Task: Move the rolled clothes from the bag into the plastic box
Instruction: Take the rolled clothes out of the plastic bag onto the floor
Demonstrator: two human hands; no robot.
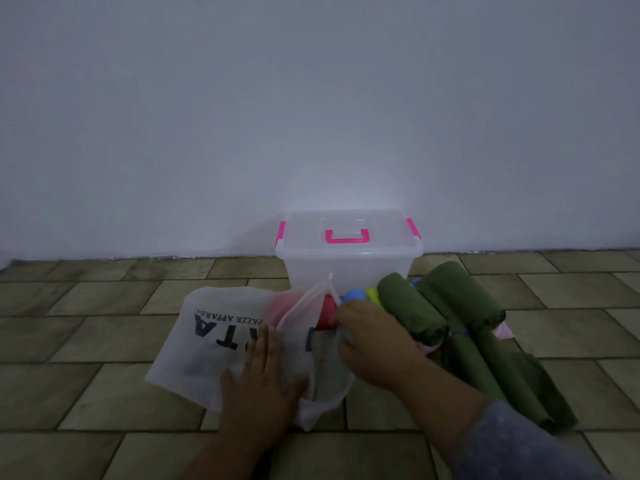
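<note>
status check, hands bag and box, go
Left hand flat on bag, right hand at its mouth by red roll. Green rolls on floor. Box lid shut.

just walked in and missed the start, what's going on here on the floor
A person sits on a tiled floor unpacking a white fabric bag. The left hand lies flat on the bag, pinning it down, while the right hand reaches into its open mouth, where a red roll shows. Several green rolled clothes already lie on the floor to the right. The clear plastic box with pink latches stands by the wall, lid on, so nothing has gone inside yet.
</note>
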